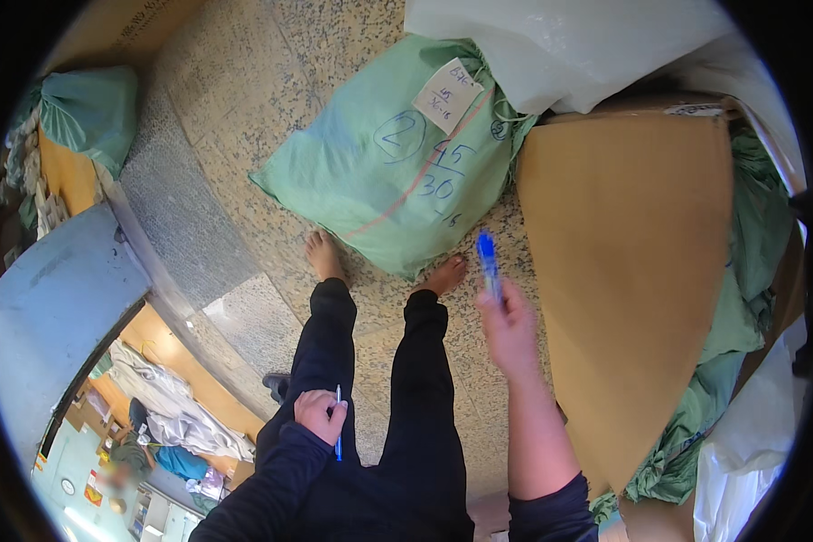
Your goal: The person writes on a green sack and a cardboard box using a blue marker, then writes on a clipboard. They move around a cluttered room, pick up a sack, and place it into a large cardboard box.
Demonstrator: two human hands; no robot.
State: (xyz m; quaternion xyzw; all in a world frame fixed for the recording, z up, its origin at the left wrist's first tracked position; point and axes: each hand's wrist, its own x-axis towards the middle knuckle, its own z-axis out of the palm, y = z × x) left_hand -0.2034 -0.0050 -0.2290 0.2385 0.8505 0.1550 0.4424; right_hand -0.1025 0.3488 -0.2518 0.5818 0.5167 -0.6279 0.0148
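My right hand (509,327) is closed round a blue marker (488,256), which points up and away from me. By my left thigh, my left hand (320,415) grips a slim blue-and-white pen (339,432). Beyond my bare feet lies a full green woven sack (352,154) with blue handwriting and a red stripe on its side. A paper tag (447,97) with writing is fixed near its tied end. The marker tip is apart from the sack.
A tall cardboard sheet or box (628,271) stands at the right, with green sacks (682,434) behind it. White plastic sheeting (569,45) hangs at the top right. Another green bag (90,113) sits at the upper left. A person (131,465) is visible at the lower left.
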